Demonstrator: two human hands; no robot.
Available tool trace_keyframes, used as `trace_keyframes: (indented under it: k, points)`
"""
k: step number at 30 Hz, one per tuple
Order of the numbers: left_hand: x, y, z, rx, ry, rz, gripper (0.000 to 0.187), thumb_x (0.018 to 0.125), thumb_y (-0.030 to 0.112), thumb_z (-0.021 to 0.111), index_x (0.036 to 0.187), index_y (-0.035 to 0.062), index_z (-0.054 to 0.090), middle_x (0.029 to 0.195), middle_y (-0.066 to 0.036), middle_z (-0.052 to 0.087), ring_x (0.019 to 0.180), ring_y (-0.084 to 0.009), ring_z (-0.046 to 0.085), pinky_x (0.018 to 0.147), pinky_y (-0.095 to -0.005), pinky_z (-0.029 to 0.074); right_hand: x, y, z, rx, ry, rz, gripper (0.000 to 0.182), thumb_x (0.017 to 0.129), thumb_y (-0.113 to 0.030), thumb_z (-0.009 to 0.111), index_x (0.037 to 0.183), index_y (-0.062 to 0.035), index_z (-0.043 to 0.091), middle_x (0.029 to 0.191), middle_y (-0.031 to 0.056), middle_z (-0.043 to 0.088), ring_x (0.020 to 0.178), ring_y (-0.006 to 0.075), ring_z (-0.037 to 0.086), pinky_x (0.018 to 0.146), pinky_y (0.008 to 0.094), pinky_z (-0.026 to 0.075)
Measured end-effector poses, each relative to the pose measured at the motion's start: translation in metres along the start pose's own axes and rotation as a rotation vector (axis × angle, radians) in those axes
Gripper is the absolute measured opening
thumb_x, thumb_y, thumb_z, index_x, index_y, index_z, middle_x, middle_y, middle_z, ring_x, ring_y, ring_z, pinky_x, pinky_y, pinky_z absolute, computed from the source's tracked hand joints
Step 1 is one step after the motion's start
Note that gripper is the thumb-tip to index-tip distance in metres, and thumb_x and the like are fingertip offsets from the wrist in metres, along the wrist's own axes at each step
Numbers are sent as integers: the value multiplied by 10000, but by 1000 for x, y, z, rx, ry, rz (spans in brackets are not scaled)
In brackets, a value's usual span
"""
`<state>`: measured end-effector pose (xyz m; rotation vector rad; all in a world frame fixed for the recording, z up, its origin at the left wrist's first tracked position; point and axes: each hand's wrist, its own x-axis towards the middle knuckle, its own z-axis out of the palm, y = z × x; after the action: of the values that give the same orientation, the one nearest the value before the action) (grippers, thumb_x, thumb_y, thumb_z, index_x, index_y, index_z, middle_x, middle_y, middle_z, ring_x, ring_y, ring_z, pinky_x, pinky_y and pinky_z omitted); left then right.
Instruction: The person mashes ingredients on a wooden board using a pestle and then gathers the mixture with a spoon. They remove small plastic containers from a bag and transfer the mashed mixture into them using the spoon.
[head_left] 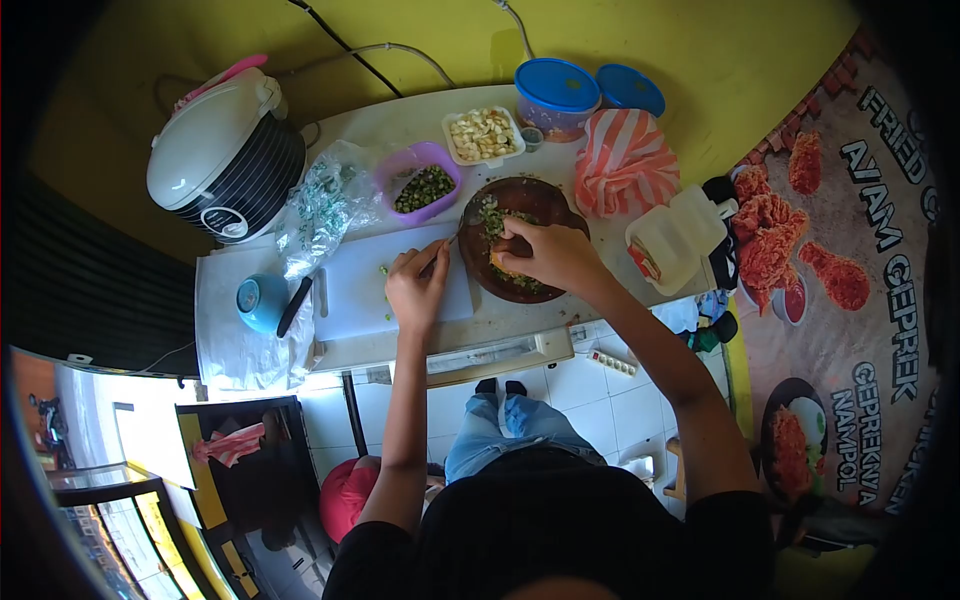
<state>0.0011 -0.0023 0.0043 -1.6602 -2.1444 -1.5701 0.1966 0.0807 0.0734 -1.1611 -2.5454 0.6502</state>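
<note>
A brown round bowl holds chopped green pieces and something orange, partly covered by fingers. My right hand reaches into it from the right with the fingers bent together. What they grip, if anything, is hidden. At the bowl's left rim, my left hand pinches a thin metal utensil; its kind does not show clearly. Below that hand lies a white cutting board with a few green bits. A knife with a dark handle rests by the board's left edge.
Behind the board stand a purple tub of green pieces and a white tray of pale pieces. Blue-lidded containers, a striped bag and an open plastic box are rightward. A rice cooker and blue cup stand left.
</note>
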Motion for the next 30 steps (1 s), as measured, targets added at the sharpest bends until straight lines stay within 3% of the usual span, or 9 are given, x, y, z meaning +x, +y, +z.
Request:
trace_keyframes:
  k: [5, 7, 8, 11, 12, 15, 18, 26, 30]
  points:
    - [0, 1, 0, -2, -14, -1, 138, 804, 170, 701, 913, 98, 746, 598, -67, 554, 555, -208, 504, 554, -343, 426, 26, 8, -2, -133, -3, 21, 387, 791, -463, 612, 1007, -147, 551, 751, 96, 663, 702, 320, 655, 618, 426, 485]
    - [-2, 2, -2, 9, -17, 3, 139, 804, 171, 700, 913, 96, 745, 600, -68, 556, 558, -208, 507, 557, -342, 429, 40, 20, -2, -46, -84, 1, 405, 798, -466, 607, 1022, -134, 546, 753, 101, 663, 710, 322, 654, 639, 428, 485]
    - [-3, 0, -2, 2, -14, 3, 141, 808, 177, 696, 915, 99, 745, 600, -70, 557, 561, -208, 511, 559, -343, 431, 48, 34, 5, -18, -109, -29, 435, 796, -476, 606, 1049, -127, 546, 740, 88, 662, 683, 283, 658, 646, 417, 487]
    - [-3, 2, -2, -7, -5, 2, 143, 812, 184, 692, 917, 102, 746, 597, -70, 555, 561, -210, 513, 558, -345, 430, 40, 14, -30, -172, -421, 82, 465, 815, -489, 622, 1093, -128, 533, 709, 126, 635, 540, 262, 616, 524, 385, 446]
    - [-3, 2, -2, -10, -8, -3, 144, 813, 186, 692, 918, 103, 746, 597, -70, 555, 561, -212, 513, 558, -346, 430, 34, 9, -39, -148, -498, 124, 462, 796, -493, 635, 1076, -136, 548, 665, 93, 623, 513, 231, 605, 502, 363, 441]
    - [-2, 3, -1, -13, -15, -10, 144, 814, 189, 692, 918, 105, 746, 596, -71, 556, 561, -215, 514, 558, -347, 430, 18, 13, -43, -116, -527, 92, 474, 771, -497, 647, 1068, -139, 558, 617, 82, 606, 515, 250, 604, 500, 379, 447]
    - [-2, 2, -2, 5, -17, -14, 139, 811, 182, 696, 912, 102, 746, 598, -72, 559, 562, -216, 516, 558, -348, 430, 2, 38, -19, -165, -265, -225, 439, 754, -448, 674, 1030, -133, 543, 638, 94, 625, 554, 277, 626, 510, 388, 473]
    - [0, 2, -1, -22, 4, -6, 127, 800, 156, 706, 897, 82, 746, 594, -71, 559, 546, -218, 508, 547, -345, 425, -6, 11, -5, -228, -8, -157, 344, 821, -393, 629, 1027, -144, 513, 696, 61, 669, 605, 293, 643, 521, 419, 479]
    - [-1, 5, -3, -28, -27, -46, 128, 802, 159, 705, 899, 86, 746, 590, -71, 553, 545, -215, 506, 546, -344, 425, -3, 10, -2, -246, -33, -105, 371, 817, -392, 632, 1063, -139, 518, 708, 52, 675, 618, 292, 647, 533, 409, 487]
